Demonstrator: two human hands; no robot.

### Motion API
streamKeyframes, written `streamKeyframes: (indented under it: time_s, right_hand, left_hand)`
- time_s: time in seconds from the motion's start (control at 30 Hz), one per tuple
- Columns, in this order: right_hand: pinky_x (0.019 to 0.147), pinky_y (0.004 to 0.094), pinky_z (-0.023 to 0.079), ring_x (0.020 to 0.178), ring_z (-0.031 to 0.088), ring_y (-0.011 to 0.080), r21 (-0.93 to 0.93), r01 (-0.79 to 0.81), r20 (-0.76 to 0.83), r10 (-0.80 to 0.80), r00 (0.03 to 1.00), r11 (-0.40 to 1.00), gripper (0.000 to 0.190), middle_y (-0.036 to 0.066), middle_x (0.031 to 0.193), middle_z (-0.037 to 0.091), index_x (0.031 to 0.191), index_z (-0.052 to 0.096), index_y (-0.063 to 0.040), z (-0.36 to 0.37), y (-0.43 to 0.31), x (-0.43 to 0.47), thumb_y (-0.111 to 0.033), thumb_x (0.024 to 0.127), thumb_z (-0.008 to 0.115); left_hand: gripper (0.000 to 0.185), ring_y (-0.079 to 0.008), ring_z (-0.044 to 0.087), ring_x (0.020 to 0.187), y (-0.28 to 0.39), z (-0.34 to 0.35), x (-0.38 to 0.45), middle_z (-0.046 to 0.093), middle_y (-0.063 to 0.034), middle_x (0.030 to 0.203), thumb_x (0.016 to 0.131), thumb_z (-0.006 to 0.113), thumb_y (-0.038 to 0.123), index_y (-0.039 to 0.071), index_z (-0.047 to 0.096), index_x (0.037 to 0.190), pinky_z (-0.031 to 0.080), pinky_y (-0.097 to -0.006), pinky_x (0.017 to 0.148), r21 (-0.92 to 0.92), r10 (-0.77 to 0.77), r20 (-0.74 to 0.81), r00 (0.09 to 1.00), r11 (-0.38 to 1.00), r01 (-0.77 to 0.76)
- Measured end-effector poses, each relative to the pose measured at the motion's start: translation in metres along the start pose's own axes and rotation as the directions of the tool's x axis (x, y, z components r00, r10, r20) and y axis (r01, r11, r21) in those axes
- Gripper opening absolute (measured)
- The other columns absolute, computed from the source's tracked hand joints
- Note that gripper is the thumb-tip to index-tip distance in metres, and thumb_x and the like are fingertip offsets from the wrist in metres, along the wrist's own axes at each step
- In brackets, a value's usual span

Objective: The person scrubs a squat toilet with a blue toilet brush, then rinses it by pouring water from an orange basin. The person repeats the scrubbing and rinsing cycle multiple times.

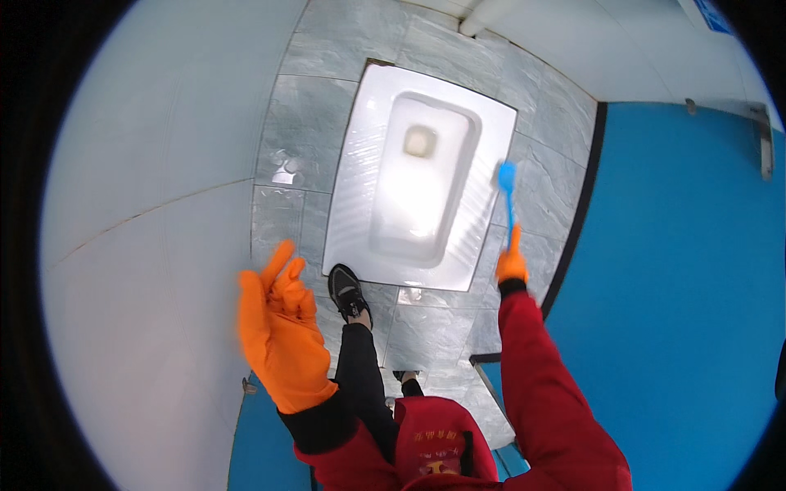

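Observation:
In front of me a white ceramic squat toilet (pixel 454 245) is set into the floor, with ribbed foot areas along both sides and a drain hole at its far end. My right hand (pixel 513 264), in an orange rubber glove, grips the handle of a blue toilet brush (pixel 507 177). The brush head is at the toilet's right rim; whether it touches is hard to tell. Raised near the left wall, my left hand (pixel 285 337) wears a matching orange glove. Its fingers are apart and partly curled, with nothing held.
Grey tiles (pixel 540 202) surround the toilet, with shiny wet-looking patches. A pale wall (pixel 153 245) rises at left; a blue partition (pixel 675 245) stands at right. My black shoe (pixel 347 288) is at the toilet's near left corner. A white pipe (pixel 485 17) stands at the far wall.

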State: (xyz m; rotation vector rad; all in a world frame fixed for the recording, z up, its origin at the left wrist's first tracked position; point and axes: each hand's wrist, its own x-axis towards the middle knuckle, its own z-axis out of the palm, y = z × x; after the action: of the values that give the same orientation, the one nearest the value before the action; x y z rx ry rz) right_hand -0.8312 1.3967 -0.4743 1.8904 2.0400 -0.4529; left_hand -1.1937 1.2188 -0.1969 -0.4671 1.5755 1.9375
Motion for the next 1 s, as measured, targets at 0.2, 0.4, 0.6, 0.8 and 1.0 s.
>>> streamKeyframes:
  time_s: [0.2,0.4,0.6,0.8,1.0]
  right_hand:
    - [0.065,0.0439,0.048,0.065,0.063,0.0299,0.248,0.154,0.021,-0.164,0.986,0.956,0.071,0.015,0.074,0.064,0.150,0.009,-0.025,0.057,-0.218,0.141,-0.027,0.090,0.047]
    - [0.060,0.0465,0.048,0.066,0.063,0.0321,0.466,0.023,-0.032,-0.008,0.999,0.884,0.062,0.014,0.078,0.065,0.146,0.022,-0.038,0.025,-0.138,0.174,-0.023,0.090,0.045]
    - [0.063,0.0489,0.048,0.068,0.062,0.0360,0.079,0.038,0.039,-0.041,0.998,0.996,0.075,0.020,0.078,0.063,0.149,0.012,-0.037,0.013,-0.185,0.162,-0.014,0.086,0.045]
    - [0.066,0.0473,0.048,0.070,0.063,0.0354,0.333,0.295,-0.028,-0.303,0.952,0.896,0.079,0.021,0.079,0.064,0.149,0.011,-0.037,-0.005,-0.256,0.095,-0.007,0.085,0.045]
    - [0.063,0.0533,0.050,0.083,0.067,0.0295,-0.603,0.040,0.104,0.028,0.994,0.797,0.069,0.012,0.099,0.068,0.142,0.031,-0.044,-0.008,-0.065,0.230,-0.020,0.082,0.056]
  left_hand:
    - [0.038,-0.0162,0.059,0.099,0.001,0.008,0.006,0.057,-0.0209,0.124,0.100,0.045,0.033,-0.001,0.056,0.113,0.049,-0.0195,0.072,0.030,-0.010,-0.002,1.000,0.999,0.010]
    - [0.035,-0.0098,0.059,0.101,0.011,0.007,0.024,0.056,-0.0178,0.127,0.100,0.045,0.028,0.000,0.056,0.117,0.050,-0.0162,0.073,-0.016,-0.072,0.053,0.996,0.997,0.073]
    - [0.031,-0.0122,0.057,0.107,0.019,-0.015,0.031,0.057,-0.0170,0.126,0.100,0.045,0.026,0.003,0.056,0.118,0.049,-0.0167,0.073,-0.030,-0.021,0.032,0.999,0.999,0.022]
    - [0.038,-0.0130,0.059,0.098,0.018,0.006,0.028,0.060,-0.0184,0.121,0.101,0.043,0.031,-0.001,0.057,0.114,0.046,-0.0169,0.070,0.022,-0.090,-0.059,0.994,0.996,0.091]
    - [0.035,-0.0131,0.059,0.098,0.012,0.009,0.033,0.061,-0.0168,0.120,0.100,0.045,0.030,0.000,0.058,0.113,0.045,-0.0181,0.070,-0.037,-0.031,0.008,0.999,0.999,0.031]
